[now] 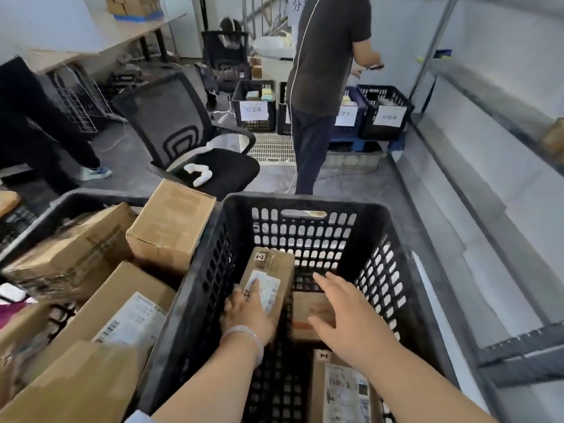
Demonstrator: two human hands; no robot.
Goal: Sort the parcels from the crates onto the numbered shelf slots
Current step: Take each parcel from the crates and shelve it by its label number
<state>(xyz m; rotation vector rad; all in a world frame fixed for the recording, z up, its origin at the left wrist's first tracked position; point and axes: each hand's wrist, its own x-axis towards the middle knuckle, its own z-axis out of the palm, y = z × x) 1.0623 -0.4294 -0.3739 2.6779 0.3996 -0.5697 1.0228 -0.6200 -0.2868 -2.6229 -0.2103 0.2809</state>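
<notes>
**Item 1: parcel [272, 271].** Brown carton lying in the black crate [300, 200], left of centre. Label side up. Its long axis runs from the wearer toward the crate's far wall, with the far end swung slightly right. A small sticker sits at the far end, and both it and the label print are too blurred to read. The near end is hidden under the left hand [247, 312].

**Item 2: hands.** The left hand grips the near end of the parcel, fingers curled over its edge. The right hand [345, 312] is spread with straight fingers and holds nothing. It is above a second carton [305, 303], and I cannot tell whether it touches it. The 2 hands are apart.

**Item 3: third carton [343, 392].** It lies at the crate's near right and is cut off by the bottom edge.

**Item 4: neighbouring crate [91, 195].** It stands to the left, piled with larger boxes [171, 222] that are partly out of frame.

**Item 5: surroundings.** The shelf [488, 209] on the right is cut by the frame edge, and its slots are hard to make out. An office chair [180, 123] stands beyond the crates. A standing person [323, 56] is seen from behind, cropped at the top.
</notes>
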